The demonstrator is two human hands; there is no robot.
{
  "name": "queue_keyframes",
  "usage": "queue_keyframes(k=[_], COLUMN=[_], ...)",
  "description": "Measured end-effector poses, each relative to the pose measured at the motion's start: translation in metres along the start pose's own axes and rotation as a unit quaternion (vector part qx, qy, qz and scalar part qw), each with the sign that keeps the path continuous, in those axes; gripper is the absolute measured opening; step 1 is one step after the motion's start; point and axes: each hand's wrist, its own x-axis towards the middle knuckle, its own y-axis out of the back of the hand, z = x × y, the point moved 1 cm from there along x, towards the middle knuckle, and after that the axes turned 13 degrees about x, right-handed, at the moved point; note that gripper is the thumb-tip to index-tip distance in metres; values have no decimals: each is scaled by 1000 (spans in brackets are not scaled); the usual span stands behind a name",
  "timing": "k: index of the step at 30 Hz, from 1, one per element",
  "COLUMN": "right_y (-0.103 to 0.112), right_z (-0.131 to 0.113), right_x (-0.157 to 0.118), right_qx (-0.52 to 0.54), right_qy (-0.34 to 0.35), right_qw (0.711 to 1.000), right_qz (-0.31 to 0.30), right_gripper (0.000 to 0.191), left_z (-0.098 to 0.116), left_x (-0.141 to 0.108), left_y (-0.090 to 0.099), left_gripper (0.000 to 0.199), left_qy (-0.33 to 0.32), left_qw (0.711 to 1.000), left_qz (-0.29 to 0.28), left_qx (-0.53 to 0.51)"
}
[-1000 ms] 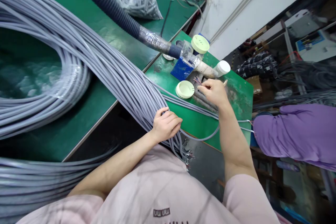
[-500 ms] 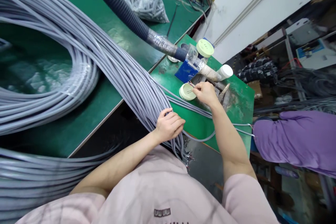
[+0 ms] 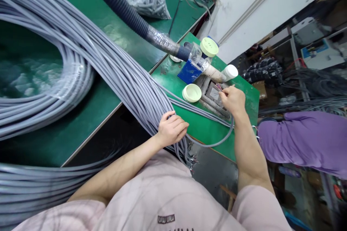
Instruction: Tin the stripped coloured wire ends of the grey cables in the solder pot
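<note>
My left hand (image 3: 172, 129) is wrapped over the thick bundle of grey cables (image 3: 130, 79) near its stripped ends (image 3: 192, 160). A single grey cable (image 3: 217, 144) loops from the bundle up to my right hand (image 3: 233, 98), which pinches it close to its end. Thin bared wires (image 3: 218, 86) poke out from those fingers over a dark, grimy metal tray (image 3: 210, 103). Left of the tray sits an open pale-yellow tub (image 3: 192, 93). Several more grey cables (image 3: 197, 110) lie across the green table under my right forearm.
A ribbed hose (image 3: 130, 11) with a taped end runs to a blue box (image 3: 189, 72). Beyond are a yellow-green lid (image 3: 209, 47) and a white jar (image 3: 231, 72). A bag of cable pieces (image 3: 151, 1) lies behind. At right is a person's purple clothing (image 3: 303, 140).
My right hand has moved right with the cable end, from above the pale-yellow tub to over the metal tray. My left hand stays on the bundle.
</note>
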Motion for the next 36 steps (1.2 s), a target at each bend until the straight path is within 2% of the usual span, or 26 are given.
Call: queue_keyframes(k=[9, 18, 25, 28, 31, 33, 36], right_y=[-26, -31, -31, -25, -11, 0, 12], right_z=[15, 17, 22, 25, 20, 10, -13], right_x=[15, 18, 18, 13, -4, -22, -56], right_qx=[-41, -61, -33, 31, 168, 289, 447], right_qy=[-61, -74, -84, -82, -66, -53, -33], right_qw=[997, 994, 995, 996, 983, 955, 893], right_qz=[-36, -59, -42, -4, 34, 48, 37], right_gripper=[33, 35, 32, 27, 24, 28, 35], left_z=[1, 1, 0, -1, -2, -2, 3], left_x=[3, 5, 3, 0, -2, -1, 4], left_y=[2, 3, 2, 0, -2, -1, 5], left_gripper=[7, 7, 9, 11, 12, 12, 11], left_qy=[-2, -4, 0, 2, 14, 26, 65], left_qw=[1000, 1000, 1000, 1000, 999, 997, 992], left_qz=[6, 4, -9, -14, -34, -48, -44], left_qx=[1, 0, -9, -18, -33, -49, -102])
